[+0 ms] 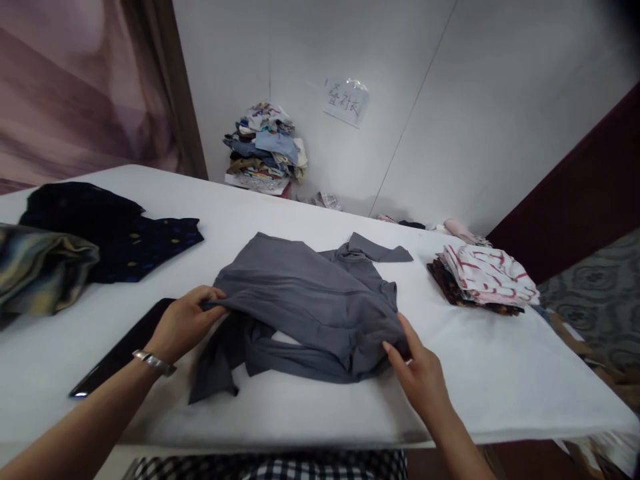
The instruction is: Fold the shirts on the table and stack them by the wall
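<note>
A grey long-sleeved shirt [310,287] lies loosely spread on the white table in front of me, its cloth partly doubled over. One sleeve reaches out at the far right, and another hangs toward the near left edge. At the shirt's left side, my left hand [193,317] pinches its edge between thumb and fingers, lifting it slightly. My right hand [417,370] grips the bunched cloth at the shirt's near right corner, thumb on top. Beneath my left forearm lies a flat, glossy black object [125,347], partly covered by the arm.
Dark patterned clothing [145,247] and a striped garment [45,267] lie at the left. Folded shirts [493,277] are stacked at the right of the white table [500,380]. Beyond the far edge stands a tall clothes pile [267,150] by the wall, below a paper sign [346,101].
</note>
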A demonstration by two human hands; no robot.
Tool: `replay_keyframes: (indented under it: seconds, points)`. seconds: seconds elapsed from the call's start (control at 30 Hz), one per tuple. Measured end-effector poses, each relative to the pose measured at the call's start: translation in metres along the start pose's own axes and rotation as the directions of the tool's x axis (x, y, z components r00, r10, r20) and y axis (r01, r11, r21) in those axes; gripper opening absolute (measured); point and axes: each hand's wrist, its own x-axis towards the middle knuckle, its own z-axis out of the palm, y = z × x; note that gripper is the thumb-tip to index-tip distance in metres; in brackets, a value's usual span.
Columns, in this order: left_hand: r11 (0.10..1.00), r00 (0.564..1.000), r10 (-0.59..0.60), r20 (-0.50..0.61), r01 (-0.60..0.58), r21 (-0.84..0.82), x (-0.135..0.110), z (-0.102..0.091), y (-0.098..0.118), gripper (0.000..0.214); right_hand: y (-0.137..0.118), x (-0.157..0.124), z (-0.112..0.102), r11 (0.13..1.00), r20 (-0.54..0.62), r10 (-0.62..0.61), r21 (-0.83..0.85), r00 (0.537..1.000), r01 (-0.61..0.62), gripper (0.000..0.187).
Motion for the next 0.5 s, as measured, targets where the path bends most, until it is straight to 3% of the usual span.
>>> replay_keyframes:
  seconds: [0.1,0.2,0.3,0.37,0.43,0.5]
  points:
    - [0.999,0.999,-0.043,0.006,0.044,-0.021,0.001,0.002,0.0,0.027,-0.021,-0.002,0.011,0.953,0.06,-0.25,-0.159,0.966,0.256,0.051]
    - [0.999,0.999,-0.043,-0.032,0.042,-0.019,0.002,0.002,-0.001,0.027,-0.024,0.0,0.026,0.932,0.144,-0.296,-0.172,0.944,0.318,0.056]
    - [1.0,0.997,-0.011,-0.074,0.012,0.013,0.001,-0.001,-0.008,0.024,-0.008,-0.001,0.036,0.977,0.248,-0.182,-0.06,0.952,0.203,0.069]
    - [0.997,0.998,-0.033,-0.049,0.037,0.073,0.0,-0.002,-0.014,0.024,0.007,-0.001,0.037,0.995,0.292,-0.096,0.064,0.952,0.08,0.064]
    - [0.987,0.997,-0.073,0.01,0.07,0.147,0.004,-0.003,-0.017,0.025,0.019,0.008,0.033,0.975,0.301,0.003,0.21,0.954,-0.069,0.052]
    - [0.979,0.997,-0.063,0.049,0.052,0.199,0.018,-0.005,-0.01,0.021,0.021,0.033,0.023,0.899,0.302,0.126,0.368,0.945,-0.238,0.044]
